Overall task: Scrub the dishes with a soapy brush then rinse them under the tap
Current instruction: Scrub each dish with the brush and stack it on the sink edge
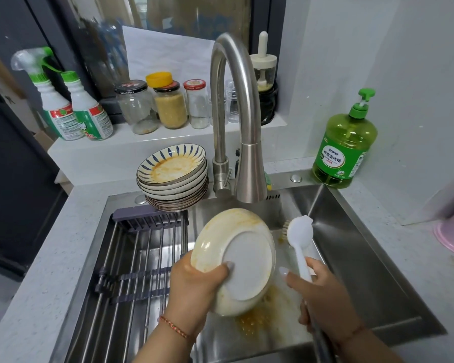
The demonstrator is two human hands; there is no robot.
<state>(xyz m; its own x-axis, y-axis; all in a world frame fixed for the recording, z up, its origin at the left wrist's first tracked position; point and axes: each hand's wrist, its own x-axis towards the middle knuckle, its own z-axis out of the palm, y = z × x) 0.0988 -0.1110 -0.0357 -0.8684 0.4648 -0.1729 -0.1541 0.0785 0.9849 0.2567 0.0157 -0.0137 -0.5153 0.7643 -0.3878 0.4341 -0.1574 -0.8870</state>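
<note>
While my left hand (194,286) curls its fingers round the dirty plate (236,260) and tilts it over the sink (351,247), my right hand (323,297) grips the white brush (300,231) just beside it. More dirty plates (173,176) sit stacked by the tap (236,113).

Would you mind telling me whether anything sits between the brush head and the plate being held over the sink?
Nothing visible does. The left hand tilts the plate, and the brush in the right hand sits just beside its rim, only open air between.
</note>
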